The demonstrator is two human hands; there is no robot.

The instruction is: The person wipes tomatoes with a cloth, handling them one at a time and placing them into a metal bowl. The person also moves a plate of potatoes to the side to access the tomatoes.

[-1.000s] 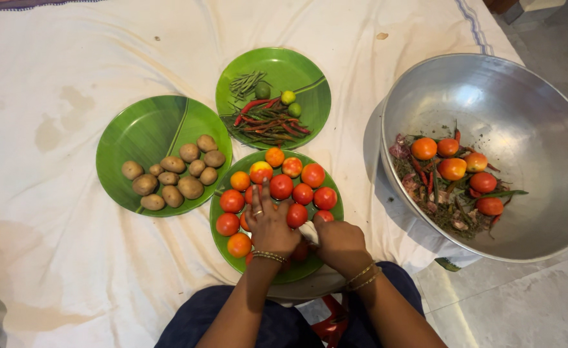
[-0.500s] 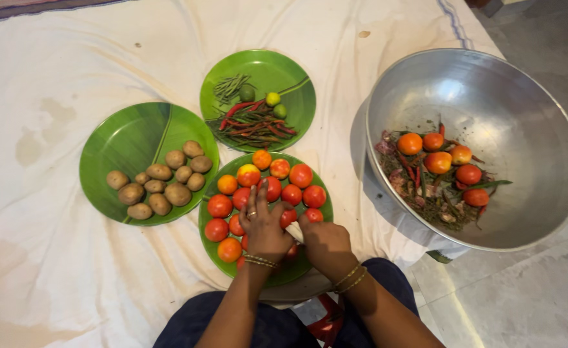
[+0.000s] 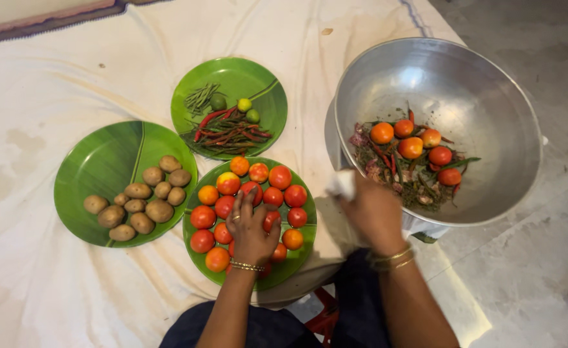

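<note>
White cloth (image 3: pixel 343 183) bunched in right hand (image 3: pixel 375 212)

The left hand (image 3: pixel 250 227) lies flat on the tomatoes (image 3: pixel 280 177) heaped on a green plate (image 3: pixel 295 258) at lower centre; the right hand (image 3: pixel 375 212), blurred, holds a small white thing (image 3: pixel 343 183) just beside the rim of the metal bowl (image 3: pixel 483 71) at the right. Left of centre a plate of potatoes (image 3: pixel 143 200); above, a plate of chillies (image 3: pixel 229 132); all rest on a white cloth (image 3: pixel 52 84).

Left hand (image 3: pixel 250 227) hides some tomatoes (image 3: pixel 277 187); right hand (image 3: pixel 372 212) blurred, grip unclear.
</note>
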